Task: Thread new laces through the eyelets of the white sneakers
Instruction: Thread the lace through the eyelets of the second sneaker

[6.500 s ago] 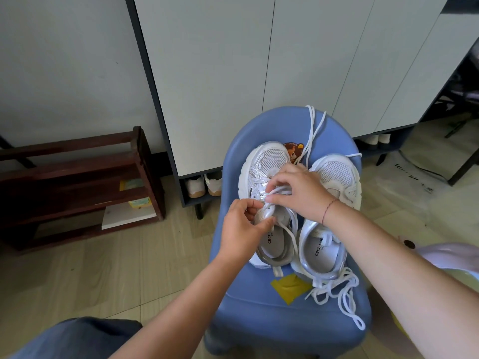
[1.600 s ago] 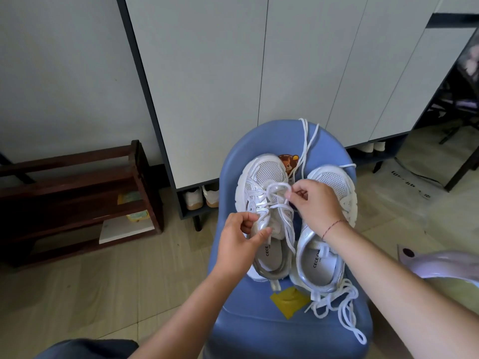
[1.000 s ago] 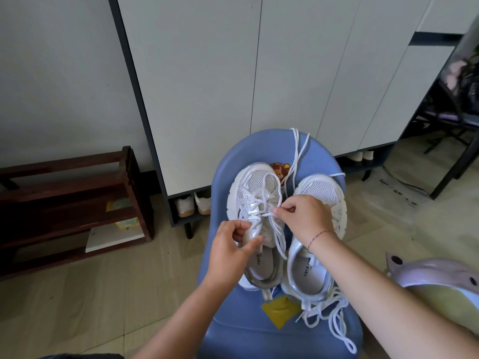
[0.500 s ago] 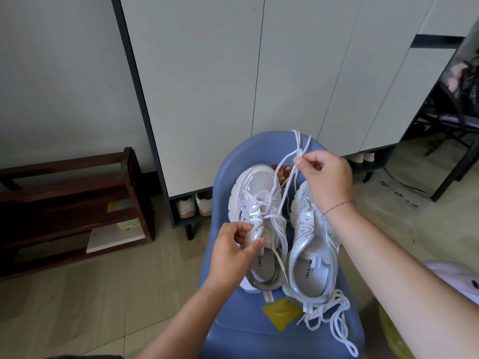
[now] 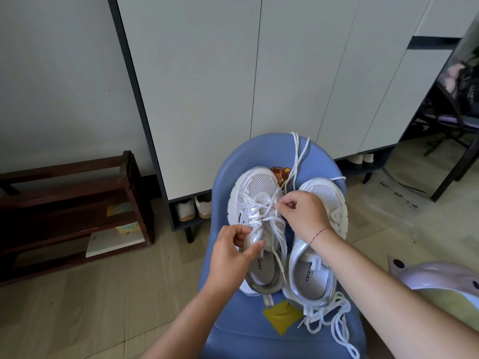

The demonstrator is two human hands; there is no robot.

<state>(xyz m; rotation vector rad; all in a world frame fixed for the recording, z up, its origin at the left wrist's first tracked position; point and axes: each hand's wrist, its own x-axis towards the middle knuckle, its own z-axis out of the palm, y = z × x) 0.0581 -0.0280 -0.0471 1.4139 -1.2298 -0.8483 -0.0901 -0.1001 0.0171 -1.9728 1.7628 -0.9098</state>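
Two sneakers sit side by side on the blue chair (image 5: 248,330), toes pointing away from me. The left sneaker (image 5: 255,187) is part laced. The right sneaker (image 5: 322,189) has its eyelets mostly hidden under my wrist.

My left hand (image 5: 232,257) grips the tongue (image 5: 269,235) of the left sneaker between thumb and curled fingers. My right hand (image 5: 304,216) pinches the lace (image 5: 270,207) just above the crossings. The long free part of the lace runs up over the chair's back.

That trailing length worries me most. If it catches on the chair's edge while I draw it through, the tug could bunch the crossings unevenly. It could also drag the short end, lying loose over the heel opening, back out of its eyelet.

I also think the lace may twist under my fingertips and go in flat side wrong. If I let go of the tongue, the sneaker would likely slide on the smooth seat.

The spare lace (image 5: 330,321) heaped at the chair's near edge could slip to the floor.
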